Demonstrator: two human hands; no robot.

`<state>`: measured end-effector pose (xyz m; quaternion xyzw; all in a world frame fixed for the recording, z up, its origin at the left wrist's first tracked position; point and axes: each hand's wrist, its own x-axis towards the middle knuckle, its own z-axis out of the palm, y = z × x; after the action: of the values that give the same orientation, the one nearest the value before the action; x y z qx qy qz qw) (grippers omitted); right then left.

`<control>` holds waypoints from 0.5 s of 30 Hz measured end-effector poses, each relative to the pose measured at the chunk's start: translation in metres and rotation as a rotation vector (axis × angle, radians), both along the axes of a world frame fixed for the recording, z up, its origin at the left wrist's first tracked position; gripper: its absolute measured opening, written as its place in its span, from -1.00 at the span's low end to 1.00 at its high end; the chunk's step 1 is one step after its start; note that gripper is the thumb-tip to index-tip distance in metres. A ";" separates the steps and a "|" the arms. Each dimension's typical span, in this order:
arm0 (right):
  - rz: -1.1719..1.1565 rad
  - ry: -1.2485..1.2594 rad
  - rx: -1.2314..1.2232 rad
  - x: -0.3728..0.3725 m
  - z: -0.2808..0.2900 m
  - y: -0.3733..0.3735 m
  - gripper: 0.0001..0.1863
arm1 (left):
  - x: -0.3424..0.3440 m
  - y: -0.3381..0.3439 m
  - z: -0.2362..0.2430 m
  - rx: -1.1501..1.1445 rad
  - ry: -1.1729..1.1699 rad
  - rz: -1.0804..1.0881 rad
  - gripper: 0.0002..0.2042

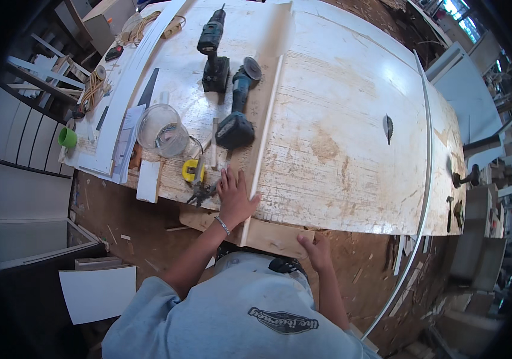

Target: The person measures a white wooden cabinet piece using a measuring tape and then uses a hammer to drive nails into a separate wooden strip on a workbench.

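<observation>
Grinder (pixel 239 103) beyond left hand (pixel 236 200), drill (pixel 211 40), tape measure (pixel 191 171)

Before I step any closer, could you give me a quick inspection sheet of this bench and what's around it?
Surface: white table, worn and stained; a dark toothed blade shows on its right half.
Job's things: long strip, its near end crossing a wooden board at the table's near edge.
Clutter: drill, grinder, clear tub, yellow tape measure and papers, mostly left of the strip.
Hands: left hand on the strip, toward its near end; right hand grips the board's right end.
Cables: coiled cord at the far left.
Surroundings: scraps on the floor; white panel at lower left.
</observation>
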<state>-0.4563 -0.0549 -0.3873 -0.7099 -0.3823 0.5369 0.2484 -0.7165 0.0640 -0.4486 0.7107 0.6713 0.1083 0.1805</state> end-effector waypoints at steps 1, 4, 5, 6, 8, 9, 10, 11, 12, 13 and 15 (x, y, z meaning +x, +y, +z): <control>0.098 -0.083 0.031 -0.009 0.039 -0.002 -0.56 | 0.003 -0.001 -0.002 -0.003 -0.059 -0.023 -0.09; -0.039 -0.245 0.110 -0.010 0.098 -0.002 -0.59 | 0.023 0.004 -0.009 -0.049 -0.227 -0.100 -0.08; -0.041 -0.323 0.125 -0.003 0.104 -0.002 -0.59 | 0.037 0.003 -0.013 -0.031 -0.210 -0.137 -0.09; -0.069 -0.345 0.174 0.010 0.102 -0.010 -0.59 | 0.054 0.001 -0.019 -0.037 -0.311 -0.153 -0.08; -0.108 -0.408 0.298 0.023 0.111 -0.032 -0.61 | 0.088 -0.011 -0.023 -0.056 -0.415 -0.208 -0.06; -0.121 -0.432 0.361 0.027 0.119 -0.038 -0.61 | 0.103 -0.017 -0.022 -0.063 -0.412 -0.242 -0.05; -0.100 -0.460 0.329 0.031 0.131 -0.043 -0.62 | 0.117 -0.021 -0.020 -0.070 -0.467 -0.280 -0.06; -0.076 -0.489 0.297 0.035 0.146 -0.047 -0.63 | 0.127 -0.024 -0.019 -0.077 -0.524 -0.314 -0.07; -0.063 -0.521 0.263 0.039 0.155 -0.050 -0.63 | 0.138 -0.023 -0.012 -0.137 -0.526 -0.352 -0.10; -0.018 -0.609 0.275 0.046 0.157 -0.048 -0.66 | 0.145 -0.022 -0.004 -0.195 -0.529 -0.384 -0.13; 0.059 -0.781 0.308 0.062 0.157 -0.041 -0.70 | 0.140 -0.018 -0.003 0.045 -0.566 -0.318 -0.35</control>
<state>-0.3943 -0.0963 -0.2302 -0.8035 -0.5435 0.1707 0.1725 -0.5765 0.0457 -0.4513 0.7522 0.4724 0.2867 0.3588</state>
